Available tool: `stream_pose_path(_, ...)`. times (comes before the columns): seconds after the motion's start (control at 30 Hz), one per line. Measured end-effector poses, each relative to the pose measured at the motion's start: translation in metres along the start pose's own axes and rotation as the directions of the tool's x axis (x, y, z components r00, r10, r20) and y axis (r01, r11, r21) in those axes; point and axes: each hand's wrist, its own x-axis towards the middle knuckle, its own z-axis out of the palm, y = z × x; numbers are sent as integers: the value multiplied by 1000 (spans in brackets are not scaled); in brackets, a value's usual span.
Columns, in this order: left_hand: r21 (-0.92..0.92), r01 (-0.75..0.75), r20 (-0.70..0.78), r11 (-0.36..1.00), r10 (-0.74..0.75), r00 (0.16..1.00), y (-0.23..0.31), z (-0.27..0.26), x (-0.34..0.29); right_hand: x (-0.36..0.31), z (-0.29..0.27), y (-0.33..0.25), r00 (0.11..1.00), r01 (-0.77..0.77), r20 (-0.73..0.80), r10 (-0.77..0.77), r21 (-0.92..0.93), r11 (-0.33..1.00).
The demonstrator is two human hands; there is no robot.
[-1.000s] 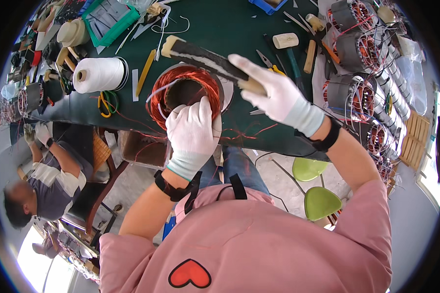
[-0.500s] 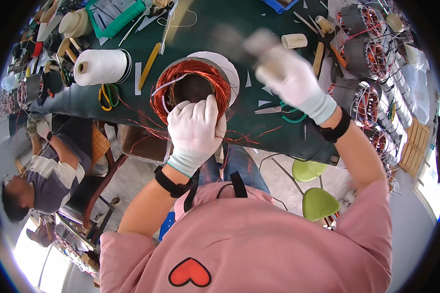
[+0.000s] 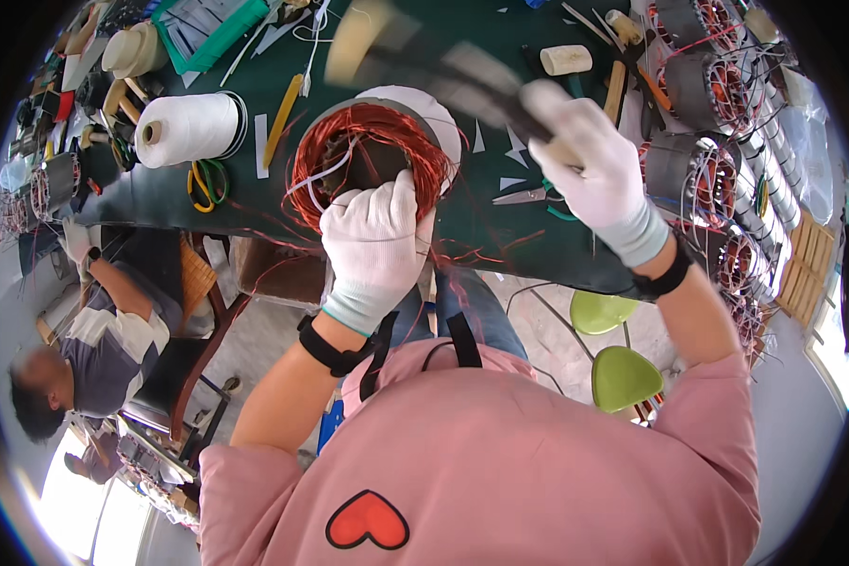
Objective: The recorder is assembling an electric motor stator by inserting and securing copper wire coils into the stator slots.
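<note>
A motor stator (image 3: 424, 156) with a thick ring of red copper windings (image 3: 313, 156) stands on the green bench in front of me. My left hand (image 3: 373, 250), in a white knit glove, is closed over the near rim of the windings, its fingertips partly hidden in the bore. White sleeving crosses the coil's left side. Gloved too, my right hand (image 3: 599, 179) is raised to the right, wrapped round the end of a mallet (image 3: 476, 80). The mallet is smeared by motion; its dark shaft points up and left to a pale yellow head, beyond the stator.
Left of the stator lie a yellow stick (image 3: 283, 123), yellow-and-green scissors (image 3: 206, 184) and a white thread cone (image 3: 191, 129). To the right are other scissors (image 3: 528, 196), a pale cylinder (image 3: 566, 60) and several stators (image 3: 693, 90). Another person (image 3: 113, 340) works at far left.
The mallet has swung into plain view, its head now above the stator. My right hand has shifted slightly right and down. My left hand stays on the windings.
</note>
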Motion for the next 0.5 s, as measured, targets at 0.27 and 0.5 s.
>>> stream_pose_path(0.27, -66, -10, 138, 998, 19, 990, -2, -12, 5, -48, 27, 4, 952, -280, -80, 295, 157, 947)
stream_pose_path(0.5, 59, -28, 250, 998, 12, 968, 0, -7, -1, -82, 83, -57, 870, -456, 112, 480, 552, 699)
